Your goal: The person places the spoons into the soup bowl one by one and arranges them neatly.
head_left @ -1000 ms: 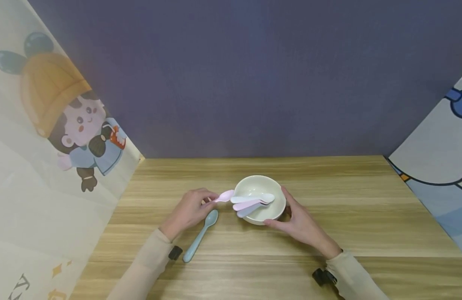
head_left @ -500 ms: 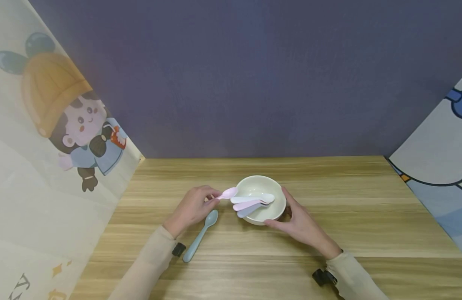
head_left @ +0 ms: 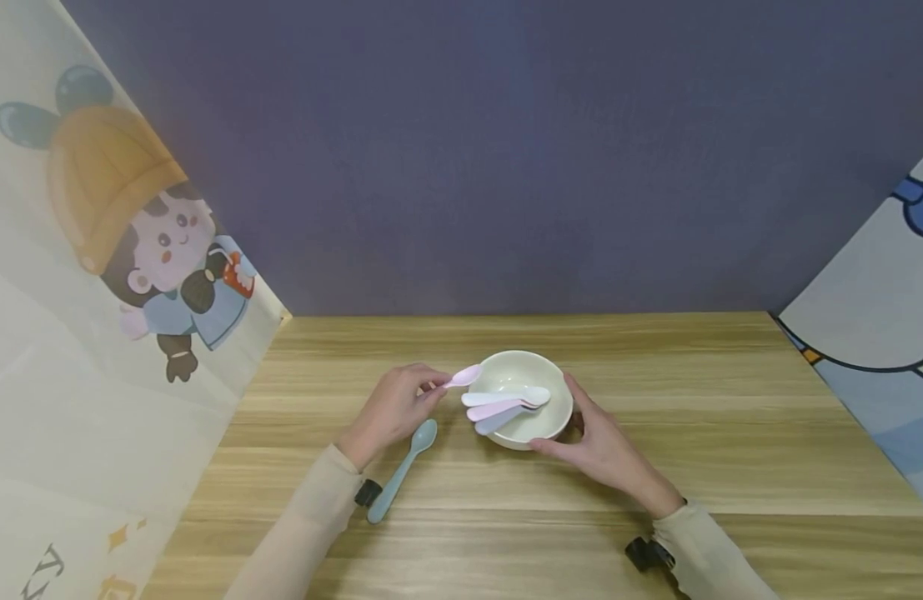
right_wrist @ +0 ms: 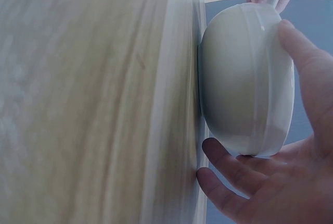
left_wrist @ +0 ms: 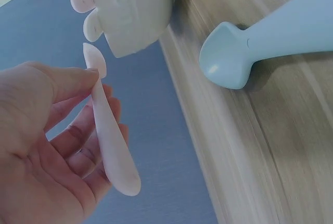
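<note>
My left hand (head_left: pixel 396 410) pinches a pale pink spoon (head_left: pixel 464 377) between thumb and fingertips, its scoop at the left rim of a cream bowl (head_left: pixel 519 364). In the left wrist view that spoon (left_wrist: pixel 115 146) is gripped near its neck, and its handle slants down past the fingers. A white spoon (head_left: pixel 494 399), a pink spoon (head_left: pixel 491 410) and a lavender spoon (head_left: pixel 497 420) lean inside the bowl, handles over its left rim. My right hand (head_left: pixel 609 450) holds the bowl's right side; the right wrist view shows the thumb at the rim of the bowl (right_wrist: pixel 242 78).
A blue-green spoon (head_left: pixel 401 477) lies on the wooden table (head_left: pixel 656 358), just below my left hand, scoop pointing away from me. A dark blue panel (head_left: pixel 506 167) rises behind the table. Printed cartoon sheets flank it left and right.
The left hand has moved right and slightly away from me, bringing the held pink spoon to overlap the bowl's left rim. The right hand and bowl have hardly moved.
</note>
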A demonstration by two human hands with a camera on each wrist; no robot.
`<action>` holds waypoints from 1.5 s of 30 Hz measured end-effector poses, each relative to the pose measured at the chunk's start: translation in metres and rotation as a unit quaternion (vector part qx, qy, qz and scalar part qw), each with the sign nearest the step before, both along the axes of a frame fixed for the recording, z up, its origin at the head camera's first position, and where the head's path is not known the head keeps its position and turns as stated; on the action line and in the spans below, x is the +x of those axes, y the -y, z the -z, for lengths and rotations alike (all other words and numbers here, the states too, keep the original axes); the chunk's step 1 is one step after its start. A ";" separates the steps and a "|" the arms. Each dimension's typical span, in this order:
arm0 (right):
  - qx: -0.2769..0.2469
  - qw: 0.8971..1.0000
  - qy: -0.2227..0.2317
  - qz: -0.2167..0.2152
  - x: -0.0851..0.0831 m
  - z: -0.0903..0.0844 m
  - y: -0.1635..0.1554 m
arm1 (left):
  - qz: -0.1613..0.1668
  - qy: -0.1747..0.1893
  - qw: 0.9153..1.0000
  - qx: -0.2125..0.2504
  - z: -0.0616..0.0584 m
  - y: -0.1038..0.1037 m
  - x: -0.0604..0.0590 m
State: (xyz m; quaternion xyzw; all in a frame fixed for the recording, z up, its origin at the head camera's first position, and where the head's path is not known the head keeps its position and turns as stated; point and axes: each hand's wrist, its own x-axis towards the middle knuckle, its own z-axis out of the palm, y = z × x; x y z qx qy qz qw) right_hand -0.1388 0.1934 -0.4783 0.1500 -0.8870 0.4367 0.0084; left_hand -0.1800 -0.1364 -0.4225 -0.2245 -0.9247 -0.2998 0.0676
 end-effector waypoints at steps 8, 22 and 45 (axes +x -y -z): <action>0.003 1.000 0.003 0.003 0.000 0.001 0.000 | -0.002 -0.003 1.000 0.006 -0.003 -0.003 -0.002; 0.001 1.000 0.001 0.004 0.000 0.000 0.000 | 0.017 0.007 1.000 0.004 -0.007 -0.017 -0.007; 0.004 1.000 0.007 0.008 0.001 -0.001 0.002 | 0.044 0.006 0.999 -0.014 -0.011 -0.032 -0.012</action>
